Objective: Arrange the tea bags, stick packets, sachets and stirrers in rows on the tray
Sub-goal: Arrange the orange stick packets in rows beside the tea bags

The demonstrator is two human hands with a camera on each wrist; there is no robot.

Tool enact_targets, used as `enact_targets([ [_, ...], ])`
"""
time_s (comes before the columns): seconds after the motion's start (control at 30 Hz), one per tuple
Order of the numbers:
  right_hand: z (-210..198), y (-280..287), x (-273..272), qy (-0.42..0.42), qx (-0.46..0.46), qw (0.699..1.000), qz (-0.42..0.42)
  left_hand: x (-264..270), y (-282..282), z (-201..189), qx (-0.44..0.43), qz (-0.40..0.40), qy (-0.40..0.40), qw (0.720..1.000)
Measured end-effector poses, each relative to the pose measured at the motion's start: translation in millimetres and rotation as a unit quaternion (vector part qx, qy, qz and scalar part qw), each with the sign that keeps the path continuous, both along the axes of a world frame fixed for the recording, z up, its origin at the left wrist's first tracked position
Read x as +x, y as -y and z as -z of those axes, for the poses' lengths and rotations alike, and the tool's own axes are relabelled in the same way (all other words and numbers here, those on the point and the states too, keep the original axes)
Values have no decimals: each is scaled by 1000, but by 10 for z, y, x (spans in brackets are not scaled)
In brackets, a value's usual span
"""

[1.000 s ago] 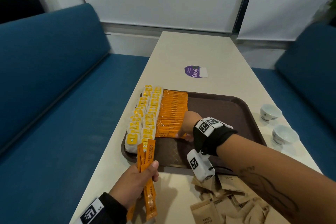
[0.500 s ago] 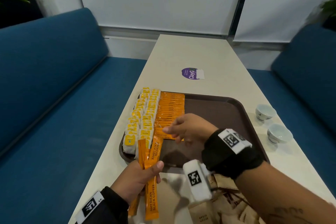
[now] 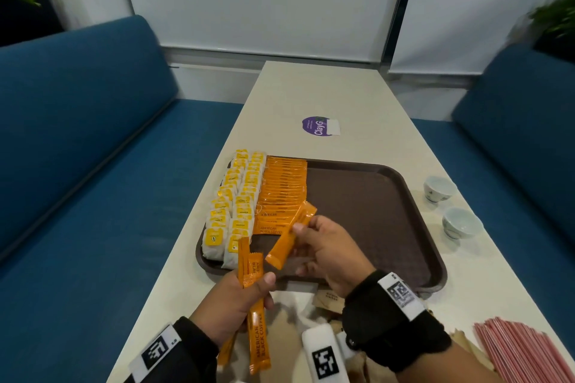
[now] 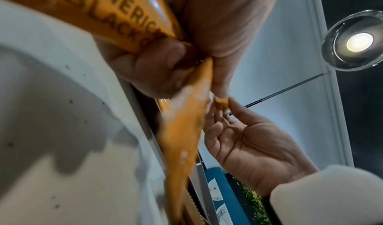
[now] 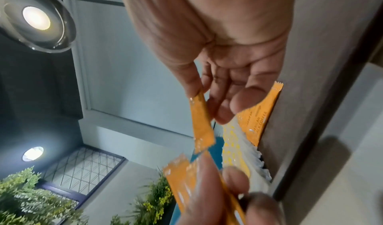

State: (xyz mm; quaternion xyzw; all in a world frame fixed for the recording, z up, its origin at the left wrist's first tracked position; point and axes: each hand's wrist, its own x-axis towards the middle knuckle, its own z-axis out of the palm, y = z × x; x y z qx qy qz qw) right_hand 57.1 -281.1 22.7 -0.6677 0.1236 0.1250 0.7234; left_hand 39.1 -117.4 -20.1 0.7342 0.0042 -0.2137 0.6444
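A brown tray (image 3: 367, 196) lies on the pale table. Two rows of yellow-tagged tea bags (image 3: 231, 205) fill its left side, with a row of orange stick packets (image 3: 281, 193) beside them. My left hand (image 3: 236, 298) grips a small bunch of orange stick packets (image 3: 256, 314) upright at the tray's near edge; they also show in the left wrist view (image 4: 124, 15). My right hand (image 3: 323, 246) pinches one orange stick packet (image 3: 291, 235) above the tray, just right of the bunch; the right wrist view shows thumb and fingers on that packet (image 5: 202, 123).
Brown paper sachets (image 3: 329, 300) lie loose on the table under my right wrist. Pink stirrers (image 3: 525, 354) are piled at the near right. Two small white cups (image 3: 460, 222) stand right of the tray. A purple sticker (image 3: 317, 126) is farther back. Blue benches flank the table.
My right hand left the orange row, came back to the bunch in my left hand, and now holds one packet drawn from it. The left hand rose a little.
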Motion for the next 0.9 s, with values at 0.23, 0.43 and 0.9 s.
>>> enact_targets([
  [0.23, -54, -23, -74, 28, -199, 961, -191, 102, -66, -86, 3, -76, 26, 997],
  [0.43, -20, -8, -55, 44, -249, 933, -256, 143, -96, -41, 11, -114, 28, 993],
  [0.9, 22, 325, 704, -84, -400, 892, -192, 169, -203, 80, -55, -165, -46, 984],
])
